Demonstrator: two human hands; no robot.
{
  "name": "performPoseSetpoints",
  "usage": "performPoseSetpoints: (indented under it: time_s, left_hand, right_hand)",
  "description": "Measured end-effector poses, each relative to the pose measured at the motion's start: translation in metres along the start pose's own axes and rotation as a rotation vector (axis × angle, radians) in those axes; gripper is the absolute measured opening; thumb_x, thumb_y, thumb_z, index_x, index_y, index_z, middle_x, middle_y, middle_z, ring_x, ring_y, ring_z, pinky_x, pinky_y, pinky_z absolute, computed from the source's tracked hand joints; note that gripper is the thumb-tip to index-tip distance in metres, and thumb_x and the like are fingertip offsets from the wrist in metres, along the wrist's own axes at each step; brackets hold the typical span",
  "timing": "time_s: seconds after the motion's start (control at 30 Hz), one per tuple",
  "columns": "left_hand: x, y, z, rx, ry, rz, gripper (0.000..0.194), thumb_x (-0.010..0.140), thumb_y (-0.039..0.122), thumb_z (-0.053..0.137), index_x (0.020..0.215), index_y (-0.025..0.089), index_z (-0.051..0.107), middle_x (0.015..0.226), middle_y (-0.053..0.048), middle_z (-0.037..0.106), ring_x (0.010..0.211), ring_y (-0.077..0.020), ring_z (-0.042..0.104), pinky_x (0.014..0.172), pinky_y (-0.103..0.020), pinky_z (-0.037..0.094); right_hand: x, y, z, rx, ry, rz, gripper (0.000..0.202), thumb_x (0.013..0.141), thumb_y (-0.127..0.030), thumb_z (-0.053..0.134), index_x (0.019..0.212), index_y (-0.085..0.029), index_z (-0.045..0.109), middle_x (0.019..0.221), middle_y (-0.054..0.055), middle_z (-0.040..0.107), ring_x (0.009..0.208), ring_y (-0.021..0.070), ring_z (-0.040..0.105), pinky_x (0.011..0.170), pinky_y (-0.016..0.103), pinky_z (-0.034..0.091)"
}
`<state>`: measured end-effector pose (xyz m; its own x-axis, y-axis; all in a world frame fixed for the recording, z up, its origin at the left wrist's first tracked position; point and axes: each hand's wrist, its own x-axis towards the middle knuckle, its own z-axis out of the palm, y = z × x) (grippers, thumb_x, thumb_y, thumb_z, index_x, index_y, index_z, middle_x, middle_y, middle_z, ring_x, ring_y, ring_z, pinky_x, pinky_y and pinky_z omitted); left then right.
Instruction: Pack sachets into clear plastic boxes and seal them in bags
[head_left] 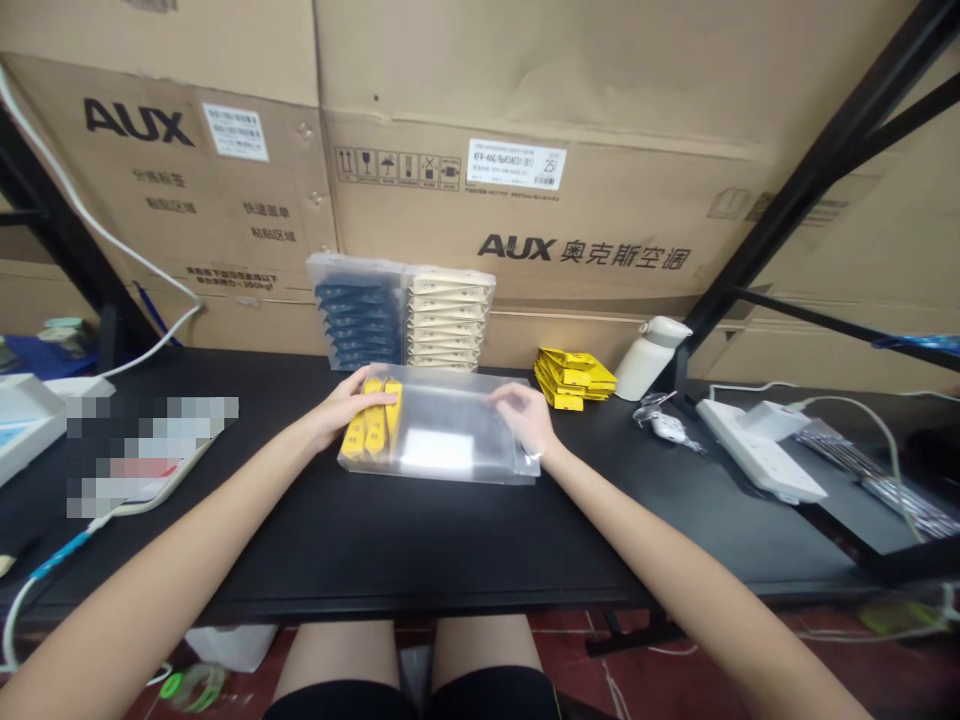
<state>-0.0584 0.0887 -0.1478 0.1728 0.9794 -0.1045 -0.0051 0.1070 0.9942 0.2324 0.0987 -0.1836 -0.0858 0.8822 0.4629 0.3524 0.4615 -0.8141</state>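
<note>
A clear plastic box [457, 415] lies sideways over the black table, with a white label on its near face. Several yellow packets [373, 425] stand side by side in its left end. My left hand [349, 405] grips that end, its fingers curled around the plastic. At the other end my right hand [525, 415] pinches the plastic edge near the opening. Beyond it, to the right, more yellow packets [570, 378] lie in a loose stack on the table.
Against the cardboard boxes [420, 220] stand a clear box of blue packets [360, 320] and one of cream packets [448, 320]. A white bottle [649, 358], earphone case [667, 427] and power strip [765, 455] sit to the right. A phone [165, 470] with a cable lies left.
</note>
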Motion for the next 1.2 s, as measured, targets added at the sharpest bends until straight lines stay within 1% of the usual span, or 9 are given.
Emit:
performPoseSetpoints:
  time_s: [0.13, 0.2, 0.3, 0.43, 0.53, 0.7, 0.93, 1.07, 1.2]
  left_hand:
    - [0.006, 0.000, -0.014, 0.012, 0.058, -0.001, 0.063, 0.059, 0.029, 0.083, 0.116, 0.028, 0.056, 0.092, 0.000, 0.069, 0.074, -0.0176, 0.069, 0.062, -0.024, 0.056]
    - [0.008, -0.001, -0.016, 0.014, 0.073, -0.010, 0.062, 0.058, 0.028, 0.084, 0.115, 0.027, 0.057, 0.089, 0.000, 0.069, 0.072, -0.0173, 0.069, 0.061, -0.024, 0.056]
    - [0.008, -0.002, -0.014, 0.011, 0.086, -0.019, 0.062, 0.058, 0.027, 0.083, 0.115, 0.026, 0.057, 0.089, 0.000, 0.069, 0.071, -0.0175, 0.069, 0.059, -0.025, 0.056]
    - [0.007, -0.003, -0.012, 0.012, 0.064, -0.025, 0.060, 0.060, 0.027, 0.083, 0.115, 0.026, 0.057, 0.091, -0.001, 0.069, 0.072, -0.0170, 0.069, 0.060, -0.025, 0.057]
    - [0.008, -0.004, -0.011, 0.010, 0.048, -0.010, 0.059, 0.061, 0.027, 0.082, 0.115, 0.026, 0.057, 0.091, -0.001, 0.069, 0.072, -0.0168, 0.069, 0.060, -0.024, 0.057]
    - [0.007, -0.005, -0.009, 0.003, 0.057, -0.007, 0.059, 0.062, 0.027, 0.082, 0.115, 0.027, 0.056, 0.089, 0.000, 0.070, 0.071, -0.0170, 0.069, 0.059, -0.025, 0.057]
    - [0.006, -0.003, -0.009, -0.006, 0.078, -0.015, 0.060, 0.058, 0.026, 0.084, 0.112, 0.026, 0.058, 0.089, -0.001, 0.070, 0.072, -0.0180, 0.069, 0.060, -0.026, 0.057]
    - [0.008, -0.002, -0.014, -0.026, 0.131, -0.016, 0.059, 0.057, 0.025, 0.084, 0.110, 0.024, 0.058, 0.089, -0.002, 0.069, 0.069, -0.0173, 0.069, 0.058, -0.026, 0.057]
    - [0.010, -0.003, -0.019, -0.029, 0.163, -0.031, 0.060, 0.056, 0.024, 0.084, 0.110, 0.025, 0.059, 0.087, -0.001, 0.069, 0.066, -0.0164, 0.068, 0.057, -0.025, 0.057]
  right_hand:
    - [0.018, 0.023, -0.032, -0.149, 0.192, 0.022, 0.014, 0.075, -0.024, 0.046, 0.073, -0.019, 0.059, 0.077, 0.007, 0.066, 0.073, 0.0219, 0.063, 0.072, 0.040, 0.052]
    - [0.025, 0.031, -0.050, -0.343, 0.339, -0.145, 0.014, 0.076, -0.023, 0.047, 0.078, -0.019, 0.060, 0.086, 0.009, 0.066, 0.086, 0.0239, 0.062, 0.083, 0.042, 0.049]
    - [0.033, 0.040, -0.074, -0.615, 0.527, -0.324, 0.021, 0.077, -0.028, 0.055, 0.094, -0.017, 0.061, 0.118, 0.015, 0.059, 0.114, 0.0297, 0.052, 0.098, 0.048, 0.039]
    - [0.039, 0.057, -0.092, -0.808, 0.547, -0.204, 0.040, 0.081, -0.043, 0.057, 0.112, -0.018, 0.060, 0.143, 0.019, 0.038, 0.125, 0.0340, 0.043, 0.101, 0.053, 0.032]
    - [0.041, 0.068, -0.094, -0.847, 0.498, -0.103, 0.040, 0.086, -0.042, 0.051, 0.116, -0.019, 0.060, 0.144, 0.019, 0.037, 0.128, 0.0333, 0.040, 0.105, 0.057, 0.023]
    - [0.042, 0.072, -0.092, -0.802, 0.469, -0.095, 0.032, 0.085, -0.034, 0.050, 0.110, -0.018, 0.063, 0.137, 0.019, 0.045, 0.129, 0.0320, 0.042, 0.103, 0.054, 0.027]
    - [0.038, 0.038, -0.083, -0.559, 0.687, -0.244, 0.035, 0.091, -0.041, 0.041, 0.107, -0.016, 0.059, 0.110, 0.014, 0.060, 0.104, 0.0248, 0.056, 0.092, 0.040, 0.041]
    - [0.036, 0.026, -0.074, -0.354, 0.638, -0.136, 0.040, 0.089, -0.053, 0.045, 0.092, -0.016, 0.059, 0.082, 0.006, 0.063, 0.076, 0.0189, 0.058, 0.072, 0.031, 0.047]
    - [0.039, 0.029, -0.074, -0.263, 0.531, 0.032, 0.043, 0.080, -0.058, 0.054, 0.070, -0.017, 0.056, 0.065, 0.003, 0.059, 0.066, 0.0169, 0.056, 0.059, 0.026, 0.044]
